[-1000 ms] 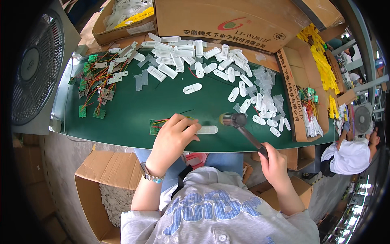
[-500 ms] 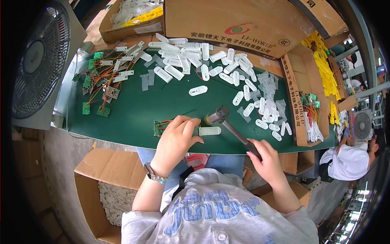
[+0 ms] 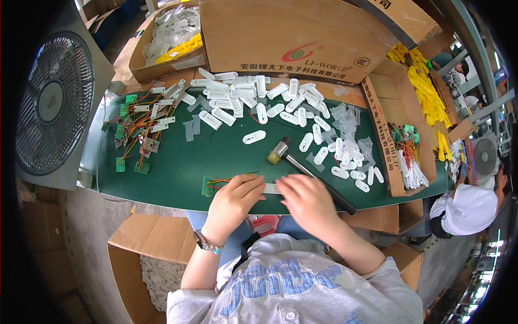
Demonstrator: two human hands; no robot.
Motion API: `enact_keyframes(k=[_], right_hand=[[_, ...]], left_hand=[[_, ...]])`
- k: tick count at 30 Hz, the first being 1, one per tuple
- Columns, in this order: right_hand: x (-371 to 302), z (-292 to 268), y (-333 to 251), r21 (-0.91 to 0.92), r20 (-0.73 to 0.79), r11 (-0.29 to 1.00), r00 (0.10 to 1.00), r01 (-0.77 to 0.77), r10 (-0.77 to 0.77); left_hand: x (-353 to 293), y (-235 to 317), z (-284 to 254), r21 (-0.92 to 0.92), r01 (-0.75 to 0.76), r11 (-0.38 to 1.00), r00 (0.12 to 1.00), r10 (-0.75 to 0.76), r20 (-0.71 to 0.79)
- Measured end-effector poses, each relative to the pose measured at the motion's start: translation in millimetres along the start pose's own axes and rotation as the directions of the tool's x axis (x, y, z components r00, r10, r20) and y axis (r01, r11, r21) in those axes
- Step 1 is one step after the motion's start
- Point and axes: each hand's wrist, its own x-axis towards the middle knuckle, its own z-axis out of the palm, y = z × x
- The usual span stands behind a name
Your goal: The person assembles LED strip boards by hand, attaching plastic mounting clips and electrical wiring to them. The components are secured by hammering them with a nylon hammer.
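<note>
My left hand [image 3: 234, 205] is closed over the left end of a long white plastic cover [image 3: 271, 188] lying near the table's front edge. Red, yellow and dark wires run out from under that hand to a small green circuit board [image 3: 208, 187] on its left. My right hand [image 3: 308, 204] is at the cover's right end, its fingers slightly spread and a little blurred; whether they touch the cover is hard to tell. A hammer [image 3: 300, 165] lies on the green table beyond my right hand, its dark handle slanting toward the front edge.
Wired circuit boards with white plates [image 3: 154, 127] lie in a tangle at the left, beside a grey fan [image 3: 51, 102]. White covers [image 3: 237, 94] and clear plastic pieces [image 3: 345, 121] spread across the back and right. Cardboard boxes [image 3: 286, 32] line the far edge; another [image 3: 377, 140] stands at the right.
My right hand has let go of the hammer, which now lies on the table, and has moved left to the white cover. My left hand stays over the cover's left end.
</note>
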Motion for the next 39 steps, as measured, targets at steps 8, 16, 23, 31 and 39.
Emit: enact_keyframes(k=[8,16,23,31,39], right_hand=[[44.5,-27.6,1.7,-0.014,-0.323,1.000,0.946,0.021,-0.025],[-50.1,-139.6,84.2,-0.290,-0.793,0.739,0.585,-0.608,0.170],[-159.0,-101.7,186.2,-0.395,-0.496,0.443,0.592,-0.805,0.635],[-128.0,-106.2,156.7,-0.389,-0.630,0.506,0.623,-0.770,0.464],[-34.8,-34.3,32.3,-0.016,-0.218,0.969,0.947,-0.246,0.237]], left_hand=[[8.6,10.2,-44.9,0.106,-0.038,0.994,0.954,0.067,-0.291],[58.7,-35.1,-32.3,0.131,0.071,0.989,0.952,-0.028,-0.305],[128.5,-110.9,4.6,0.265,0.155,0.952,0.980,-0.114,-0.162],[123.1,-125.3,7.2,0.303,0.199,0.932,0.977,-0.164,-0.138],[56.2,-16.2,-7.1,0.031,0.086,0.996,0.991,-0.089,0.097]])
